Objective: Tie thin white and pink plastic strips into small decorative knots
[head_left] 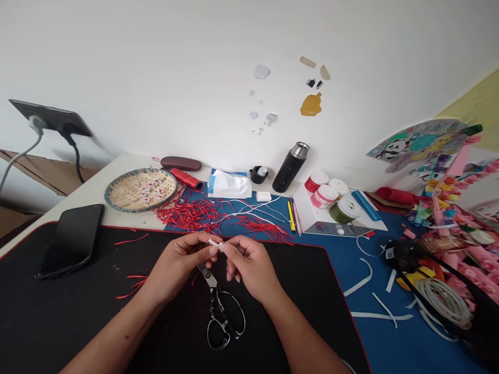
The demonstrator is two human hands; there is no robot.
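A small white strip [215, 244] is held in mid-air above a black desk mat [78, 311], pinched between the left hand [181, 262] and the right hand [249, 267]. The grip of each hand is pressed together on the strip, with the fingertips of the two hands almost meeting around it. Directly below the hands, a pair of black-handled scissors [214, 304] is laid on the mat, its blades pointed toward the hands and not touched by them. A few loose red cords [132, 286] are scattered on the mat to the left.

Beyond the mat, a tangle of red cords [191, 215] and thin white cords [249, 205] is spread over a blue mat [331, 254] on the tabletop [132, 162]. A woven bamboo tray [117, 192] holding small red-and-white pieces is placed at the left, beside a spool of red thread [186, 178]. A black phone [70, 240] is laid at the far left, and a black thermos [290, 169] is stood against the wall. Cut white strips [360, 278] are lying at the right on the blue mat.
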